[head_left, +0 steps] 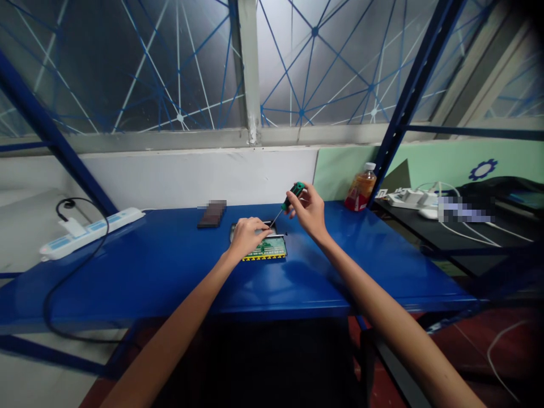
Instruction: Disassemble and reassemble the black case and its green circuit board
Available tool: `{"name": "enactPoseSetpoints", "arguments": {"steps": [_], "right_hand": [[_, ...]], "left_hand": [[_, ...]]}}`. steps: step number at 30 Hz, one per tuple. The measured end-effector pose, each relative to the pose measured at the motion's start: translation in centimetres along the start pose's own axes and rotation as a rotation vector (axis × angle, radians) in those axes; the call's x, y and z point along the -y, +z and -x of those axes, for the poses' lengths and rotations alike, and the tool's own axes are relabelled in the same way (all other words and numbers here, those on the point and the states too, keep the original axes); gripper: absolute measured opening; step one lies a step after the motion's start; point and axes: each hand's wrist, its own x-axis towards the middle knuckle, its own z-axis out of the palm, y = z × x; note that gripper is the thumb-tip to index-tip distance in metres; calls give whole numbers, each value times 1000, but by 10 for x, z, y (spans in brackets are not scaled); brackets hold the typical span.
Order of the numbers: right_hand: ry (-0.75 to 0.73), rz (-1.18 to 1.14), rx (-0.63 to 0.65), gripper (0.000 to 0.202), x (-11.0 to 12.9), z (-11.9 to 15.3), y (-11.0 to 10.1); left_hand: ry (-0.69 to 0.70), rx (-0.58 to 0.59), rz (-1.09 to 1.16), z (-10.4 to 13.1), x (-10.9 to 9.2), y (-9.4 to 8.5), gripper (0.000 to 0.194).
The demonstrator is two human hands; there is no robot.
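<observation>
My right hand point(310, 211) grips a screwdriver point(293, 195) by its green and black handle. The shaft slants down and left, its tip close to the fingertips of my left hand point(249, 233). Those fingers are pressed together at the tip; whatever small thing may be between them is hidden. Under my left hand lies an electronic device with a green circuit board point(274, 247), a yellow-and-black strip along its near edge and a dark frame behind it. My left hand covers the device's left part.
The blue table point(170, 272) carries a dark flat object point(212, 215) behind the device, partly blurred out. A white power strip point(93, 232) with a black cable lies at left. A drink bottle point(361, 187) stands at the back right, near a blue post. Chargers and white cables point(425, 198) lie on a black side table.
</observation>
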Motion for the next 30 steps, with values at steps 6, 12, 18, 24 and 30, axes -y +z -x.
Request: {"name": "enactPoseSetpoints", "arguments": {"steps": [6,12,18,24,30], "right_hand": [[-8,-12,-13,42,-2,-2,-1],[-40,-17,-18,39,-1,-1,0],[-96,65,107,37,9,13,15],[-163,184,252,41,16,19,19],[-173,182,187,41,14,13,12]], "left_hand": [[-7,35,45,-1,0,0,13],[-78,222,310,-6,11,-35,26],[-198,304,592,-2,17,-64,30],[-173,361,574,-2,-2,-51,26],[-153,316,520,-2,-8,-46,22]]}}
